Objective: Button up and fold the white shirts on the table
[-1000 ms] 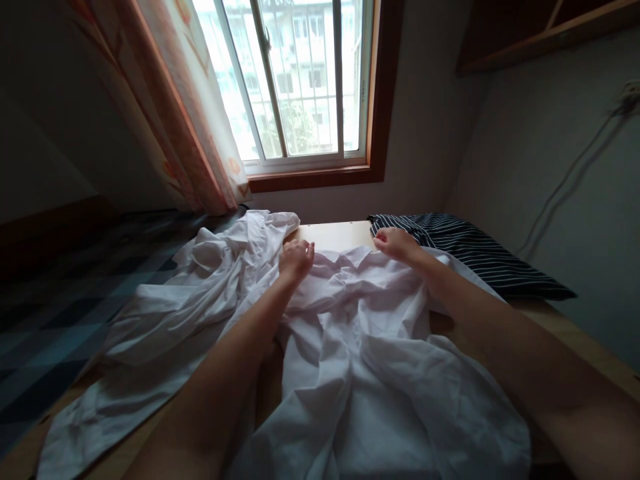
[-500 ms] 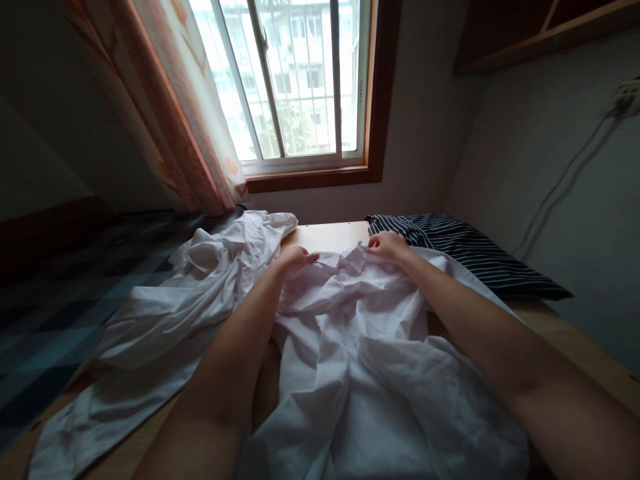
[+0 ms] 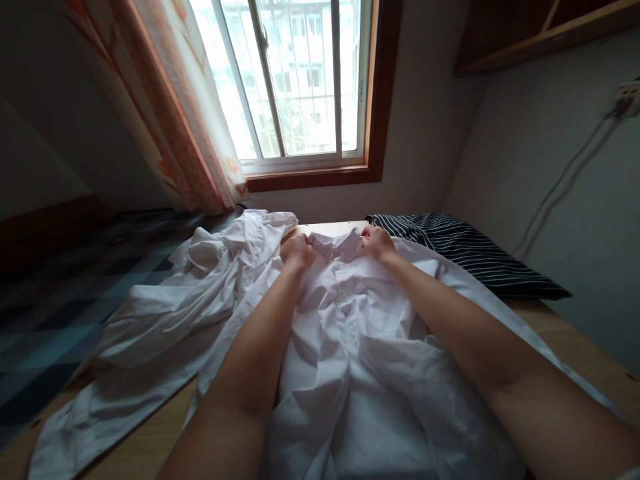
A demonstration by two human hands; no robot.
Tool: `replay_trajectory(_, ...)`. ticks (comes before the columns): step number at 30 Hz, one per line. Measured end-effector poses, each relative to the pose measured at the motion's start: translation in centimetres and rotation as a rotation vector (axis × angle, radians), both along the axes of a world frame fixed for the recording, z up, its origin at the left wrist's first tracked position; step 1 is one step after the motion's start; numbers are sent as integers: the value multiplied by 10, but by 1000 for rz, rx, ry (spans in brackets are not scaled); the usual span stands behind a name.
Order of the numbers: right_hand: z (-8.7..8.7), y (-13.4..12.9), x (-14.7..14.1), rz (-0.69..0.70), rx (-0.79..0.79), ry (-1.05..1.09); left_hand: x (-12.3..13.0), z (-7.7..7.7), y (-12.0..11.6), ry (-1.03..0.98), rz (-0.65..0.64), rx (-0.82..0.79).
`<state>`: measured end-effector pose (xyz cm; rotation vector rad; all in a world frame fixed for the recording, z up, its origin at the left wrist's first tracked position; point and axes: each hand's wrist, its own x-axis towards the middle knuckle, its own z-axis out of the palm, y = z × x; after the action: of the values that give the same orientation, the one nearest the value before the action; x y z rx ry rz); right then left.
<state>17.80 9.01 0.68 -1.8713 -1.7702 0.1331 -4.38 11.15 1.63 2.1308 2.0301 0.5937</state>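
A white collared shirt point(image 3: 345, 320) lies spread and wrinkled on the wooden table, its collar pointing toward the window. My left hand point(image 3: 297, 251) is closed on the left side of the collar. On the collar's right side, my right hand point(image 3: 375, 241) grips the cloth with curled fingers. The collar is stretched between both hands near the far edge of the table. My forearms cover parts of the shirt's sides. Its lower end runs out of view at the bottom.
Another crumpled white garment point(image 3: 220, 267) lies to the left. At the right back rests a black striped cloth item point(image 3: 470, 257). The wooden table point(image 3: 565, 333) adjoins a checked bed cover point(image 3: 45, 333). Beyond are a window point(image 3: 300, 87), a curtain point(image 3: 165, 100) and a cable point(image 3: 555, 180).
Both hands have moved slightly away from me, the left also rightward and the right a little leftward. The shirt's collar and upper part have been drawn toward the window and lie straighter.
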Motion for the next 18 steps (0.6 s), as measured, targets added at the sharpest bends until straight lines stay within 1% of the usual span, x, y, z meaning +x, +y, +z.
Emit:
replay_trajectory(3,0,-10,-1,50,-43,-14,4,-3,-9,94,77,-25)
replay_trajectory(4,2,-15,0,84,-38,-25,5,-1,-13,132,68,-23)
replay_trajectory(6,8,-31,2,190,-19,-41,6,6,-26,194,-22,24)
replay_trajectory(7,13,-41,4,264,-11,-43,7,12,-36,214,-98,63)
replay_trajectory(9,23,-68,7,416,-6,-30,9,26,-64,259,-252,116)
replay_trajectory(10,28,-83,9,496,-9,-15,11,33,-81,280,-323,115)
replay_trajectory(12,35,-118,12,688,-15,15,13,44,-120,302,-451,72)
replay_trajectory(13,37,-135,12,796,-16,28,14,47,-141,301,-525,38)
replay_trajectory(14,38,-152,13,893,-20,34,14,48,-160,298,-602,4)
replay_trajectory(16,37,-180,13,1057,-96,35,13,43,-195,317,-695,-49)
replay_trajectory(17,34,-190,13,1099,-123,6,12,37,-208,341,-732,-84)
replay_trajectory(18,30,-198,12,1104,-145,-55,11,31,-218,371,-725,-105)
